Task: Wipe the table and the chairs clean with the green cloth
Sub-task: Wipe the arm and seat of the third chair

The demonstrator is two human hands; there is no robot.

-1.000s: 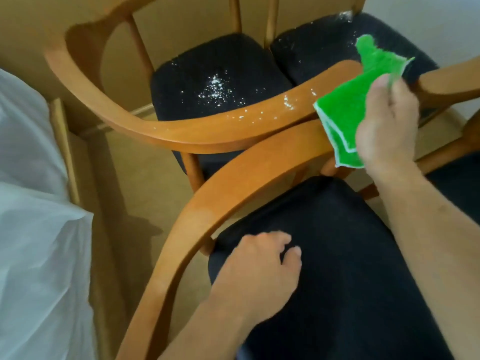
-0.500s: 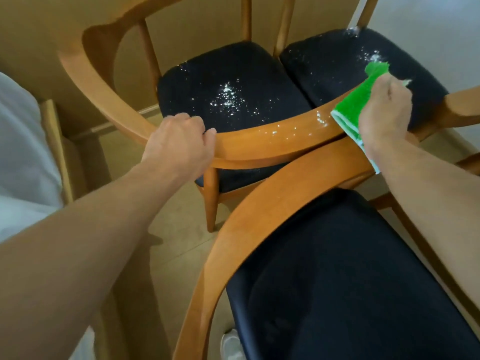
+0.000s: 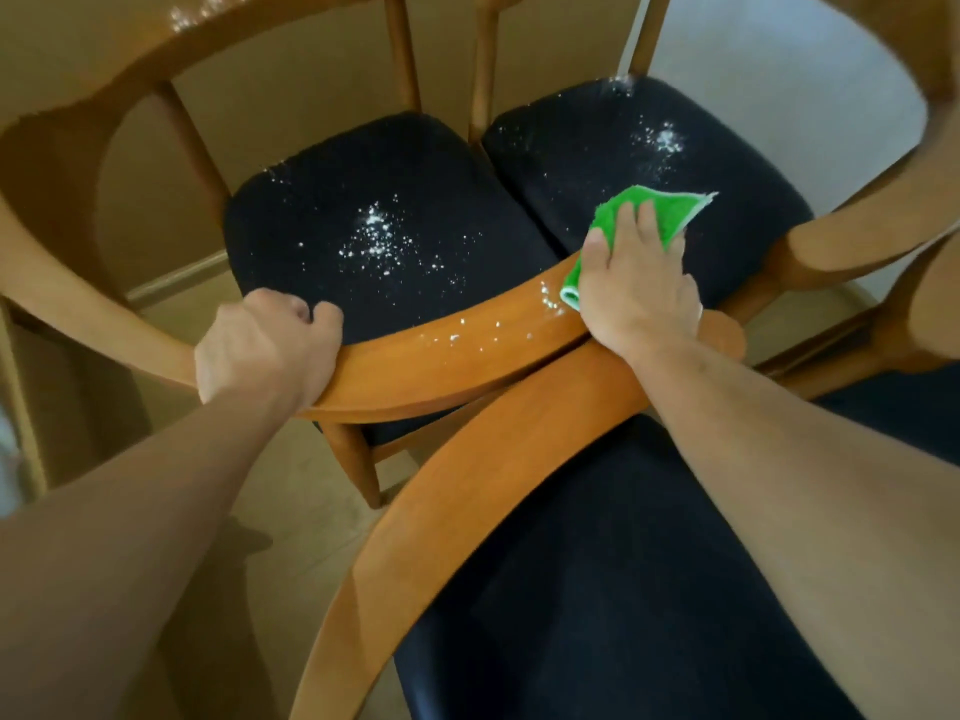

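Head view looks down on three wooden chairs with dark padded seats, crowded together. At 9 o'clock from the middle of the frame the left hand grips the curved orange-brown wooden back rail of the far-left chair, fingers curled over its top edge and thumb tucked against the inner side. Toward 2 o'clock the right hand presses the bright green cloth with a pale edge onto the right end of that same rail; its fingers lie fairly straight and slightly apart on top of the cloth, which sticks out beyond the fingertips over the neighbouring seat. White powdery specks dot the rail between the two hands, just left of the cloth. More white specks lie scattered on the black fabric seat of the left chair at 12 o'clock and on the black fabric seat of the right chair at 1 o'clock. A second curved wooden rail crosses under the right forearm, running toward 7 o'clock, beside the nearest dark seat at 5 o'clock.
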